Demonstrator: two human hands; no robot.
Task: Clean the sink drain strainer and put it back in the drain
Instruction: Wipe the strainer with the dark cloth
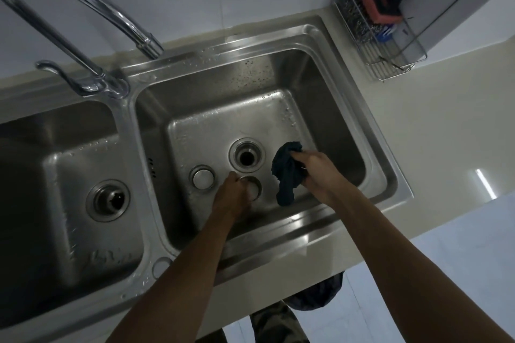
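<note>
Our left hand [232, 192] closes on the rim of the drain strainer [254, 188], which rests on the sink floor [211, 131] just beside the open drain [245, 157]. Our right hand [312, 167] grips a dark cloth [287, 172]. We judge that wiping comes next, then seating the strainer squarely in the drain.

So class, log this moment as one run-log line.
left hand: on strainer | right hand: holds cloth | drain: open | stage: cleaning
</note>
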